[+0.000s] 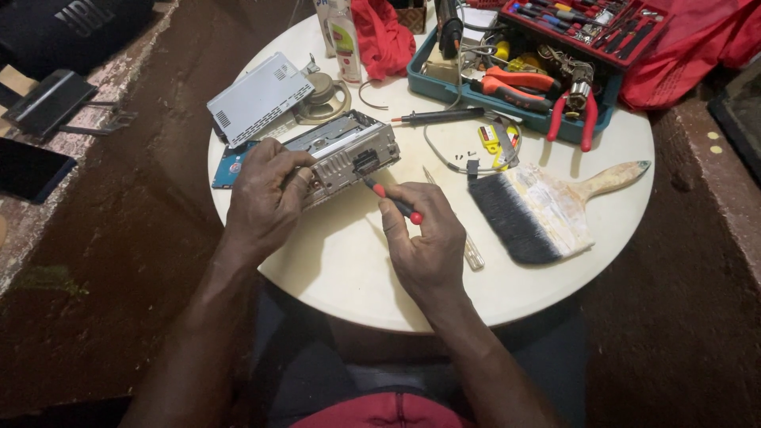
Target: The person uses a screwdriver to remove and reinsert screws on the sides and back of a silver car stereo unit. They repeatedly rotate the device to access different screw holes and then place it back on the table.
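Centrally, on the round cream-white table (pixel 357 269), lies a silver-grey metal car stereo chassis (pixel 345 154), a boxy unit with its top cover off so the inner mechanism shows, and its front face, pierced with slots and a dark connector, turned toward the person. The left hand (pixel 265 194) is clasped around the chassis's near left end, fingers curled over the front edge. The right hand (pixel 424 238) pinches a small screwdriver with a red-and-black handle (pixel 394 201), its tip set against the dark connector on the front face. Behind the chassis rests a flat grey perforated metal cover (pixel 258 97). To the right lies a wide paint-stained brush with black bristles (pixel 539 210), and beyond it a teal toolbox (pixel 515 87) holding orange-handled pliers.
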